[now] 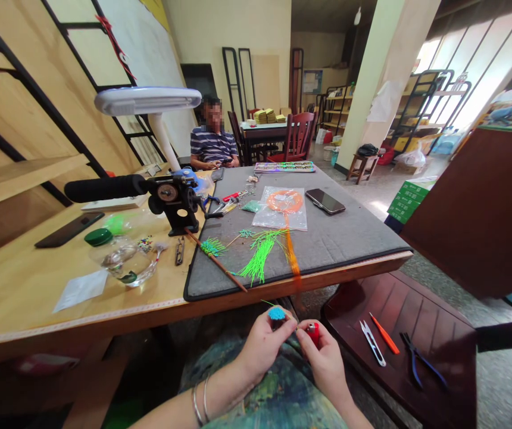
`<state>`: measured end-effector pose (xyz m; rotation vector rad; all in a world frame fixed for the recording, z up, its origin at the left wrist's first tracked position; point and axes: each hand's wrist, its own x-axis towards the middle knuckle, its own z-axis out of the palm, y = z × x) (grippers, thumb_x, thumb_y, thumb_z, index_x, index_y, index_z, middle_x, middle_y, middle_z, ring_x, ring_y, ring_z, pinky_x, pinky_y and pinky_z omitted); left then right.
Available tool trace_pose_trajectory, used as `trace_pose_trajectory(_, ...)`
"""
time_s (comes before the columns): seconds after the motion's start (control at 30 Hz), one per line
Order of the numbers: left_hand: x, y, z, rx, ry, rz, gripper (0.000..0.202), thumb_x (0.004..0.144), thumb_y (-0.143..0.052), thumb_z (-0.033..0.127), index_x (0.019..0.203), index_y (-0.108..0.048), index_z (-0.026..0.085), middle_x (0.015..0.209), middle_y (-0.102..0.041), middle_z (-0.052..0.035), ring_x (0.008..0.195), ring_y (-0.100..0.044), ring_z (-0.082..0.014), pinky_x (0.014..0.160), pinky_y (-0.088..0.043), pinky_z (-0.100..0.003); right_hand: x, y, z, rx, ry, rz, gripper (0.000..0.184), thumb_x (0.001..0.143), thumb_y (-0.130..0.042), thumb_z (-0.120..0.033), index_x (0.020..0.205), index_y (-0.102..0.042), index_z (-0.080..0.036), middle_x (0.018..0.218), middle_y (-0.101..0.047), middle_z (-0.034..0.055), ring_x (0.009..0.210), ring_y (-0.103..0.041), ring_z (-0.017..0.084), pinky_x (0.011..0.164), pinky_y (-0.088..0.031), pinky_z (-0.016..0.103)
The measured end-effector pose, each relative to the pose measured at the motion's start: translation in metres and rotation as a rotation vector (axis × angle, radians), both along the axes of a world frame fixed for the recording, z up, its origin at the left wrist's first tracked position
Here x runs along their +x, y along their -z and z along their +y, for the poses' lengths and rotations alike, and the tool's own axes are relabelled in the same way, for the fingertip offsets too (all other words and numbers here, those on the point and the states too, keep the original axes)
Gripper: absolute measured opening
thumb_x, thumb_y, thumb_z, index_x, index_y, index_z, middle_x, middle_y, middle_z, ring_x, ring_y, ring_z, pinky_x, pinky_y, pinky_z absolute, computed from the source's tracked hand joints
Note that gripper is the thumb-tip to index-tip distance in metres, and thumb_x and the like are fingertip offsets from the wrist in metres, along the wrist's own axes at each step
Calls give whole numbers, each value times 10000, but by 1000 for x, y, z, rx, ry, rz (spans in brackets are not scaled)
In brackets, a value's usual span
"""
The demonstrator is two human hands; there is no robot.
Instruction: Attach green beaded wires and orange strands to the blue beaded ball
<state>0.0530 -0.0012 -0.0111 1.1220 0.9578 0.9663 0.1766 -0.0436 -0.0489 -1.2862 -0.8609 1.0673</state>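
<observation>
Both hands meet over my lap, just off the table's front edge. My left hand (262,341) is closed on a small round cluster of blue bead-like bits (277,313), its thumb pressed toward my right hand. A thin green strand (270,303) sticks out beside the cluster. My right hand (324,356) is curled around a red lighter (313,331), with thumb and finger pinched close to the left thumb; what lies in that pinch is too small to make out. Bright green threads (260,256) and an orange thread bundle (290,253) lie on the grey mat (349,229).
At the left stand a hand-cranked device (178,205), a lamp (149,101) and a clear bowl (131,265). A stool (417,310) on my right bears snips (372,344), an orange tool (384,333) and pliers (419,360). Another person (214,143) sits beyond the table.
</observation>
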Motion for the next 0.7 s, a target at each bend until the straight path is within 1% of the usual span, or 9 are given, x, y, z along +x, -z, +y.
trace_pose_trajectory(0.13,-1,-1,1,46,34,14,227,707,-742,356,703,-648,149,729,-617,-29,746,-545,-182,754,-431,-284,0,-1,1,-4,-8,22,409,657,-722,-569,649,-597,-180,514,-435,-54,479,-358,102,457,-308,234)
trace_pose_trajectory(0.27,-3,-2,2,56,87,24,217,737,-720,352,734,-665,141,749,-638,-44,768,-564,-193,771,-439,-295,0,3,2,-3,-15,49,413,656,-734,-564,658,-594,-175,506,-411,-66,469,-331,89,453,-283,225)
trace_pose_trajectory(0.37,-3,-3,2,68,104,19,220,746,-714,353,724,-664,140,739,-634,-43,757,-560,-190,763,-437,-292,-1,4,2,-13,-46,81,430,655,-732,-577,671,-589,-171,493,-391,-75,455,-315,80,444,-257,216)
trace_pose_trajectory(0.5,-3,-3,2,85,107,26,240,753,-707,370,704,-654,141,713,-620,-37,736,-546,-184,745,-431,-288,-1,3,2,-25,-63,81,443,660,-718,-589,669,-572,-171,485,-375,-82,448,-304,75,443,-239,211)
trace_pose_trajectory(0.7,-1,-1,4,75,81,45,263,740,-709,393,715,-646,139,708,-611,-30,721,-532,-176,732,-420,-285,0,2,3,-32,-72,47,441,662,-706,-587,662,-551,-174,490,-382,-79,454,-316,81,454,-261,213)
